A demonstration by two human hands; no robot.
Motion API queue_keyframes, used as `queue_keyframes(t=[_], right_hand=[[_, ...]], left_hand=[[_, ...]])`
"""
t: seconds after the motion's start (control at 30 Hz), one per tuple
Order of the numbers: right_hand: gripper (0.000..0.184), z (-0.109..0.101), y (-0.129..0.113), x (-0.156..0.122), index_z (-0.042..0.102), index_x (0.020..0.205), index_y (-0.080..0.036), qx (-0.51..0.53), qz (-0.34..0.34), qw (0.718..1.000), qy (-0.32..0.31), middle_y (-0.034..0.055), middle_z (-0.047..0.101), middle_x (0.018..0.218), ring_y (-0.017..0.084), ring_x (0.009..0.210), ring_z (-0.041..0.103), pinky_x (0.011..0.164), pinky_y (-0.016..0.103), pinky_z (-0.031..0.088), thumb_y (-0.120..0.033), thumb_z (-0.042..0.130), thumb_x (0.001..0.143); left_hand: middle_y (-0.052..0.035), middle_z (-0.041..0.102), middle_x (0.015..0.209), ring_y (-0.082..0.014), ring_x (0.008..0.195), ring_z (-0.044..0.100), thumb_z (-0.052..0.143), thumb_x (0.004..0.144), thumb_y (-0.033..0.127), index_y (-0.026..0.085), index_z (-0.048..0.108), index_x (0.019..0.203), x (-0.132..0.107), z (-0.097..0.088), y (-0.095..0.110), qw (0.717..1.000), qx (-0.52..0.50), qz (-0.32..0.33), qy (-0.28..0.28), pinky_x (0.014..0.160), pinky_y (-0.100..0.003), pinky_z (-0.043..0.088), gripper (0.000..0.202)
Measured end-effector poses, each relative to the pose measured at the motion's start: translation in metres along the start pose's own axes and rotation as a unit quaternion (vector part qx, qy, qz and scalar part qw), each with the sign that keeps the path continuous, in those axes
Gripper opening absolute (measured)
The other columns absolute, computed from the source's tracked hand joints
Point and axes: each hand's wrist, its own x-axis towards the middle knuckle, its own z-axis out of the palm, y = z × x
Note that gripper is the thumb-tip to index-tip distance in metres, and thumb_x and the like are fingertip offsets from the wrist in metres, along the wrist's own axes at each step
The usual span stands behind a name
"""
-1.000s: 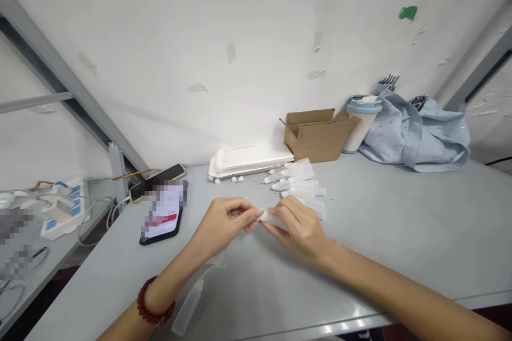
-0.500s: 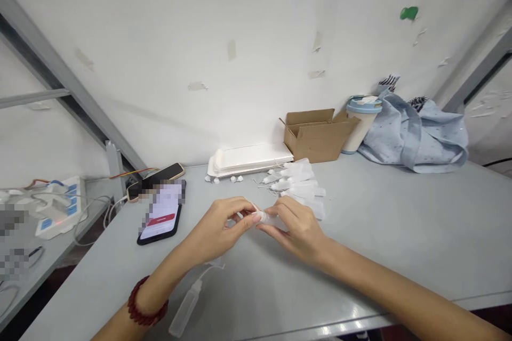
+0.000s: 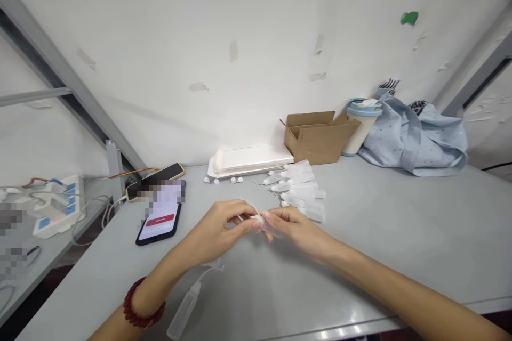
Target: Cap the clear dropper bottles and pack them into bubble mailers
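Observation:
Between both hands is a small translucent squeeze bottle with a white cap and a thin nozzle tube. My left hand pinches it at the white cap end, thumb against fingers. My right hand is closed round the bottle's body, which is partly hidden by the fingers. Just beyond the right hand lies a pile of similar squeeze bottles with thin bent nozzles. Another squeeze bottle with a curved nozzle rests on the table beside my left forearm.
Small white caps lie before a stack of flat white boxes. An open cardboard box, a lidded cup and a blue cloth bag stand at the back right. Two phones and a power strip are left.
My right hand has turned on the bottle, its fingers now curling beneath it and the thumb on top. The bottle's body tilts more downward to the right. My left hand keeps its pinch.

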Motion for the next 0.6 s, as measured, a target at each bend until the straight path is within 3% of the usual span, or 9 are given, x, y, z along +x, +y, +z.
queue_keyframes(t=[0.17,0.27,0.37,0.5,0.6], right_hand=[[0.050,0.002,0.000,0.001,0.047,0.060,-0.016,0.057,0.002,0.998,-0.030,0.0012,0.050,0.067,0.012,0.063,0.044,0.068,0.028,0.036,-0.054,0.035,0.091],[0.038,0.002,-0.001,0.001,0.052,0.075,-0.017,-0.023,-0.018,0.999,0.034,-0.0012,0.050,0.067,0.011,0.060,0.045,0.060,0.026,0.036,-0.053,0.047,0.087],[0.040,0.001,0.000,0.001,0.051,0.071,-0.017,-0.058,-0.034,0.994,0.091,-0.0033,0.045,0.061,0.010,0.055,0.040,0.054,0.024,0.035,-0.055,0.051,0.084],[0.042,-0.003,0.002,0.003,0.044,0.068,-0.018,0.123,0.046,0.991,0.004,-0.0087,0.026,0.056,0.006,0.044,0.020,0.044,0.023,0.035,-0.057,0.045,0.086],[0.041,-0.005,0.002,0.004,0.043,0.067,-0.018,0.082,0.030,0.996,0.022,-0.0081,0.029,0.056,0.006,0.044,0.023,0.045,0.023,0.035,-0.053,0.044,0.088]], left_hand=[[-0.0017,0.065,0.072,-0.0134,0.065,0.056,0.051,0.086,0.035,0.016,0.065,0.080,0.000,0.003,0.001,0.994,-0.075,-0.079,-0.005,0.062,-0.022,0.045,0.025],[-0.0001,0.061,0.066,-0.0131,0.062,0.056,0.051,0.086,0.038,0.016,0.064,0.080,0.001,0.003,-0.002,0.991,-0.088,-0.100,0.022,0.060,-0.022,0.045,0.026],[-0.0006,0.061,0.069,-0.0125,0.062,0.056,0.051,0.086,0.033,0.016,0.064,0.082,0.002,0.003,-0.005,0.995,-0.071,-0.062,0.032,0.061,-0.022,0.046,0.022],[-0.0037,0.063,0.079,-0.0134,0.069,0.054,0.050,0.087,0.025,0.016,0.064,0.088,0.003,0.009,-0.011,0.994,0.045,0.052,0.084,0.063,-0.022,0.043,0.017],[-0.0032,0.063,0.079,-0.0134,0.070,0.055,0.049,0.088,0.027,0.016,0.064,0.088,0.005,0.011,-0.012,0.996,0.035,0.033,0.080,0.063,-0.022,0.043,0.018]])
